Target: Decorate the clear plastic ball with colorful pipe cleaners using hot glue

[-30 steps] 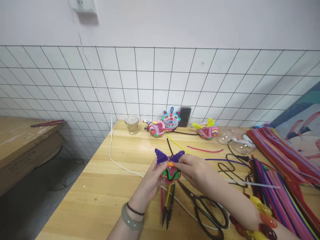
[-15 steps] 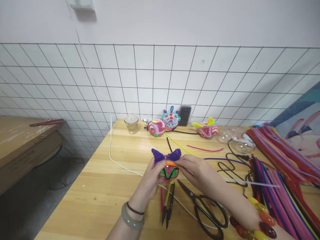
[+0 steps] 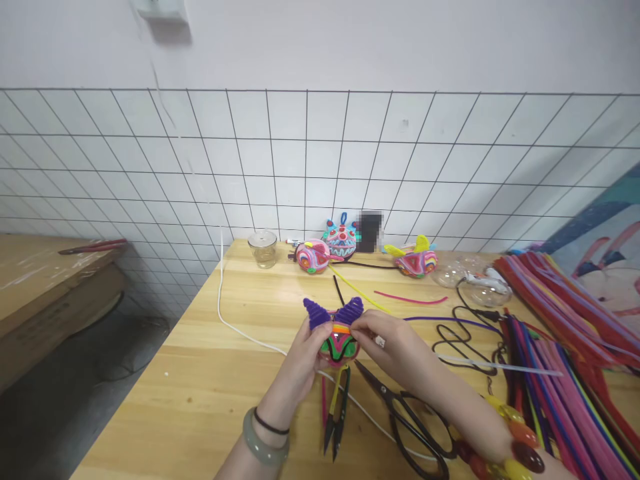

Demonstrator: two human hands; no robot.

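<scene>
A round ornament [image 3: 340, 351] faced with green, black and pink pipe cleaner, with two purple ears [image 3: 349, 312] on top, is held just above the table. My left hand [image 3: 301, 357] grips it from the left, thumb on its front. An orange pipe cleaner strip [image 3: 341, 329] crosses the front below the ears. At the right end of that strip, the thumb and fingertips of my right hand [image 3: 387, 339] are pinched together against the ornament. The fingers behind it are partly hidden. Below lie thread snips [image 3: 336, 417] and large black scissors [image 3: 415, 421].
Finished ornaments [image 3: 416, 261] and a glass cup [image 3: 263, 249] stand along the tiled wall. Bundles of pipe cleaners [image 3: 560, 387] lie at the right, near a tangled black cord [image 3: 450, 333] and clear plastic shells [image 3: 487, 291]. A white cable [image 3: 240, 325] crosses the table [image 3: 185, 400].
My right hand has shifted slightly, its fingertips still at the orange strip. The left hand and ornament have hardly moved.
</scene>
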